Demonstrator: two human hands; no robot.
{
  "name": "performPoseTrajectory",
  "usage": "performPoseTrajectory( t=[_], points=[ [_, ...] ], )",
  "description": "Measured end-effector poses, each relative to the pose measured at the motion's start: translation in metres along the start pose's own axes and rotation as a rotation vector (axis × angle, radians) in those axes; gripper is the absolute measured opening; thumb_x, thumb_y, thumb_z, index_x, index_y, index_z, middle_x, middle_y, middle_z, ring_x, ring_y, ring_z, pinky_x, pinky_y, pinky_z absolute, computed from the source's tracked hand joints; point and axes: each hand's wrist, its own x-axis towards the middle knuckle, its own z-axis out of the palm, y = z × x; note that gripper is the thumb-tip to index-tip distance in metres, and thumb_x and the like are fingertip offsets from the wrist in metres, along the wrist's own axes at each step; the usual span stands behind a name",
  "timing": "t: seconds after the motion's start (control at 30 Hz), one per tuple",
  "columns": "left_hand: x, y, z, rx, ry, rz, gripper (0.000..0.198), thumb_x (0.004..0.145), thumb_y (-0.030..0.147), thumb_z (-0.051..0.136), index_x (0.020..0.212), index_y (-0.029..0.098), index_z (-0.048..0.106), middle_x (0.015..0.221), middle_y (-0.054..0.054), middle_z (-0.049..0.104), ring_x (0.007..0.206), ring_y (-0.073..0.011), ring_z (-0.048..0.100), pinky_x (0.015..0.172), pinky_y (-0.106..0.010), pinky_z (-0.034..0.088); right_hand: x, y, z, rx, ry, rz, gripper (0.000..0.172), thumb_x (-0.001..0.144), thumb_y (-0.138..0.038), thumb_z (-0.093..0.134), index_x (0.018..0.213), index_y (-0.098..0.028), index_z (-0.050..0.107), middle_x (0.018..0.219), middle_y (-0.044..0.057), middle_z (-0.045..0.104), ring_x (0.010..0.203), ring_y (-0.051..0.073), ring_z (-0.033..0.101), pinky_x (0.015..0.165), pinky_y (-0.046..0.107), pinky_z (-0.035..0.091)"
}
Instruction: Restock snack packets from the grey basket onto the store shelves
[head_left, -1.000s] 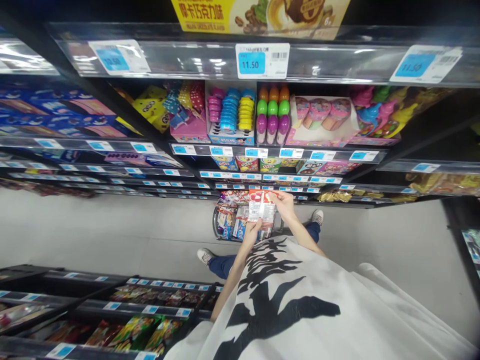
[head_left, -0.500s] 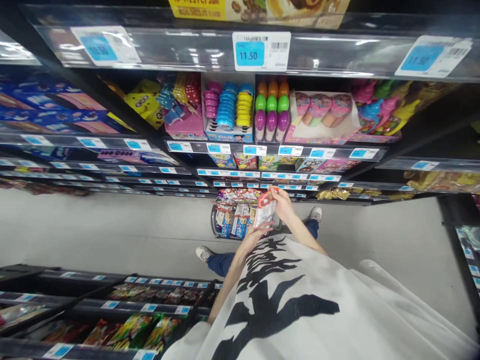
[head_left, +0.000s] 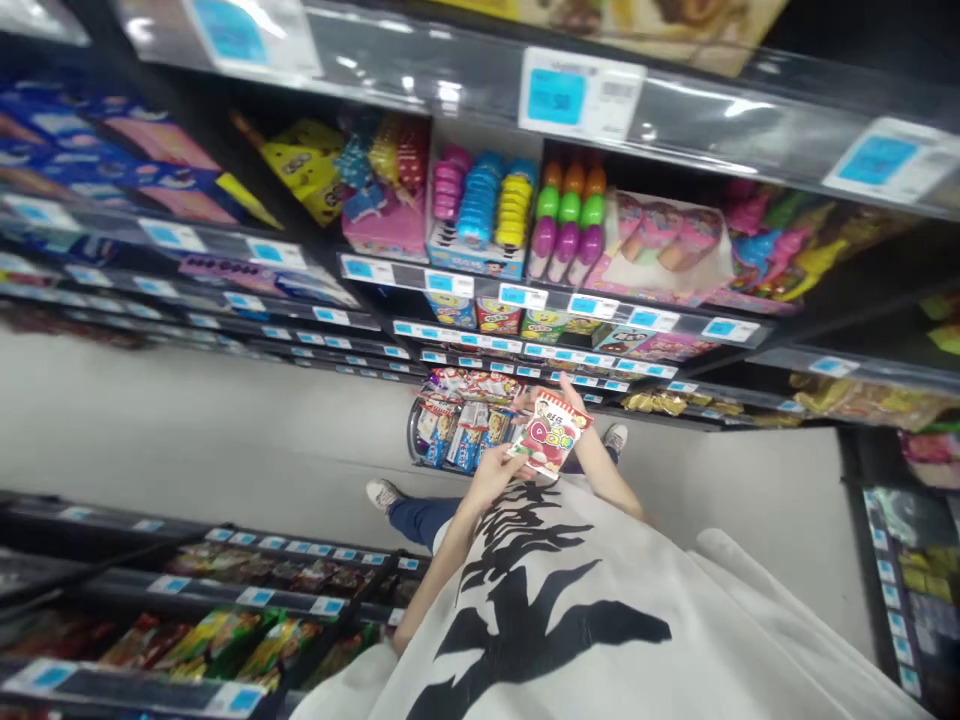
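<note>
A white and red gummy candy packet (head_left: 553,432) is held in front of my body, its printed front turned up. My left hand (head_left: 496,472) is closed on its lower left corner, thumb on the front. Behind the packet, my right hand (head_left: 576,398) supports it from the right side; one digit sticks up past the top edge and its other fingers are mostly covered. Just beyond the hands, a shopping basket (head_left: 412,432) on the floor contains several blue snack packs (head_left: 466,448) and red-white packets (head_left: 480,384).
Ahead, a tall shelf (head_left: 517,297) carries boxed toys and sweets with price tags. Another shelf (head_left: 247,597) with snack bags stands at lower left. Grey floor (head_left: 300,430) runs between them, with my shoes (head_left: 384,494) on it.
The packet has turned from its pale side to its printed front. My right hand has gone from gripping its upper edge to behind it. The camera view has tilted slightly.
</note>
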Motion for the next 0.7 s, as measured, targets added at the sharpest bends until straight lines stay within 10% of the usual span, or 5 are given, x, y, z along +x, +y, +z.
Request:
performPoseTrajectory(
  t=[0.17, 0.27, 0.43, 0.53, 0.7],
  points=[
    [-0.004, -0.019, -0.047, 0.148, 0.130, 0.078, 0.036, 0.077, 0.052, 0.072, 0.084, 0.017, 0.068, 0.069, -0.008, 0.075, 0.063, -0.0249, 0.073, 0.060, -0.033, 0.059, 0.017, 0.011, 0.005, -0.266, -0.486, 0.418, 0.065, 0.043, -0.052, 0.095, 0.093, -0.017, 0.071, 0.086, 0.007, 0.076, 0.074, 0.026, 0.072, 0.066, 0.038, 0.060],
    [-0.012, -0.038, -0.077, 0.152, 0.175, 0.124, 0.033, 0.078, 0.051, 0.070, 0.081, 0.018, 0.068, 0.066, -0.006, 0.073, 0.062, -0.0243, 0.072, 0.058, -0.030, 0.057, 0.023, 0.036, 0.030, -0.523, -0.678, 0.515, 0.067, 0.049, -0.039, 0.095, 0.108, -0.018, 0.070, 0.098, 0.008, 0.077, 0.077, 0.025, 0.072, 0.063, 0.038, 0.061],
    [-0.025, -0.088, -0.131, 0.174, 0.704, 0.098, 0.042, 0.089, 0.046, 0.056, 0.114, 0.015, 0.072, 0.110, -0.013, 0.076, 0.106, -0.0293, 0.070, 0.098, -0.041, 0.052, 0.061, 0.076, 0.078, -0.859, -0.558, 0.119, 0.044, 0.068, -0.044, 0.082, 0.101, -0.016, 0.074, 0.099, 0.011, 0.077, 0.090, 0.024, 0.072, 0.087, 0.039, 0.059],
    [-0.036, -0.136, -0.159, 0.332, 1.040, -0.301, 0.057, 0.091, 0.036, 0.055, 0.141, 0.010, 0.055, 0.153, -0.023, 0.045, 0.144, -0.0401, 0.039, 0.116, -0.058, 0.030, 0.110, 0.081, 0.113, -1.099, -0.495, -0.224, 0.041, 0.081, -0.044, 0.066, 0.107, -0.014, 0.075, 0.107, 0.015, 0.076, 0.104, 0.028, 0.071, 0.099, 0.043, 0.054],
    [-0.033, -0.204, -0.189, 0.328, 0.917, -0.845, 0.094, 0.082, 0.047, 0.071, 0.158, 0.009, 0.029, 0.164, -0.033, 0.006, 0.148, -0.0575, 0.009, 0.102, -0.079, 0.025, 0.202, 0.087, 0.176, -1.443, -0.553, -0.727, 0.060, 0.085, -0.021, 0.038, 0.141, -0.014, 0.059, 0.143, 0.012, 0.058, 0.140, 0.022, 0.049, 0.120, 0.044, 0.036]
  ],
)
